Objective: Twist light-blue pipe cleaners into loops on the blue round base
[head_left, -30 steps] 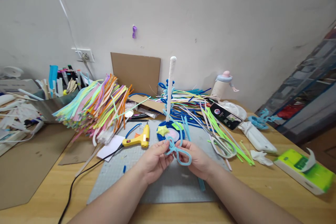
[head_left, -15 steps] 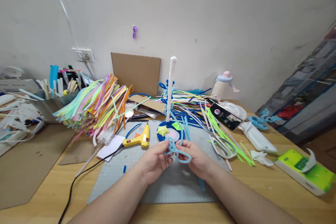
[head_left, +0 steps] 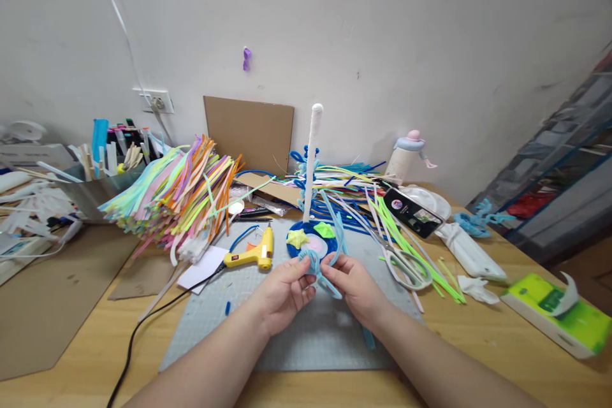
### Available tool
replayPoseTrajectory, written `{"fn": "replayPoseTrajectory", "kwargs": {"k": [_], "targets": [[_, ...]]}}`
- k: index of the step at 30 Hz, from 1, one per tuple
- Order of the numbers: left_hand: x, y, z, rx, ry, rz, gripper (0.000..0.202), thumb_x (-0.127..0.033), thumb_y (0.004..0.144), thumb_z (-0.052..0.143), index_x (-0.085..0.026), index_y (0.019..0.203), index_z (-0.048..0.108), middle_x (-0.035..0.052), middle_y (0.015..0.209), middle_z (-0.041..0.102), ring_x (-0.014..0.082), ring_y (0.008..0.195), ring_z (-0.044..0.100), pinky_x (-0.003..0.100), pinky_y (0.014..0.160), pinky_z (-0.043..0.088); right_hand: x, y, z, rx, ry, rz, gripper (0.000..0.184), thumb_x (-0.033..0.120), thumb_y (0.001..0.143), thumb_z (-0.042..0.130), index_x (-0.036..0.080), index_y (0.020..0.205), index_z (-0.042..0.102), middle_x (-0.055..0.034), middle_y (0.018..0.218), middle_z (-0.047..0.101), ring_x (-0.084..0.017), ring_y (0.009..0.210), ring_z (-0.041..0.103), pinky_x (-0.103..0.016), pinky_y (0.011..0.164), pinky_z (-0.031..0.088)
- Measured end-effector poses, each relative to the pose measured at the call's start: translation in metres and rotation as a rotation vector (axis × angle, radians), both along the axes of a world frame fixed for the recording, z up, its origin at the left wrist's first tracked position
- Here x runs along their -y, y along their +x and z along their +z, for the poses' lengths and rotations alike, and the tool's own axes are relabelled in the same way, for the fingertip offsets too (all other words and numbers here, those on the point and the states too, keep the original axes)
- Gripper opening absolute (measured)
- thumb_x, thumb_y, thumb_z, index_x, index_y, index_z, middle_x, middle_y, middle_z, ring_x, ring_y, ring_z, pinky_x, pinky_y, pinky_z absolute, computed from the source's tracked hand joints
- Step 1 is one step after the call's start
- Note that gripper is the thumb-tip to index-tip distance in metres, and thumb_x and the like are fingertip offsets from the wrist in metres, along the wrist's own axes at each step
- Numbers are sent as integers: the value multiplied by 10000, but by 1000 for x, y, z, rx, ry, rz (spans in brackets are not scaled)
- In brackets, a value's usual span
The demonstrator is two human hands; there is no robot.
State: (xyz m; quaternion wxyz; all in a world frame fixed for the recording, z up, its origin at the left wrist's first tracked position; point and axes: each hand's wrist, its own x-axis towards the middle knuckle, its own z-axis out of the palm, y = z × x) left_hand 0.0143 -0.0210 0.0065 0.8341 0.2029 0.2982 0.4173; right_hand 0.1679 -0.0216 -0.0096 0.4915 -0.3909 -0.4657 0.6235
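Note:
Both hands meet over a grey cutting mat [head_left: 306, 338] and pinch a light blue pipe cleaner [head_left: 319, 268] bent into loops. My left hand [head_left: 282, 290] grips its left loop between thumb and fingers. My right hand [head_left: 351, 284] pinches the right part, with one free end rising toward the back. Just behind the hands stands a blue round base [head_left: 313, 241] with a yellow star, a green piece and a pink patch on it. A tall white fuzzy post [head_left: 312, 153] rises from that base.
A yellow glue gun [head_left: 251, 255] with a black cord lies left of the base. A big heap of coloured pipe cleaners [head_left: 176, 194] is at the left, more strands and scissors [head_left: 406, 264] at the right. A phone [head_left: 411, 213], a bottle [head_left: 404, 156] and a green tissue pack [head_left: 557, 312] are further right.
The hands have drawn closer together and the right loop of the blue pipe cleaner has been folded smaller. Its free end now points up toward the base.

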Motion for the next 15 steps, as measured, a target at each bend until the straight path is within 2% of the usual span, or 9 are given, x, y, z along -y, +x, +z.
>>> {"fn": "replayPoseTrajectory", "kwargs": {"k": [9,15], "targets": [[1,3,2,7,134,-52,146,-208,732,658,-147,864,644,21,804,625,70,686,556,176,610,407,0,-1,0,-21,-25,28,213,336,700,682,158,703,564,55,510,471,-57,463,378,-185,444,266],[1,5,6,-96,240,-17,172,-252,688,693,-124,800,663,26,734,621,69,627,537,182,606,400,2,-3,-1,-19,-43,55,228,352,710,663,152,719,554,49,527,473,-57,464,377,-182,454,276]]}}
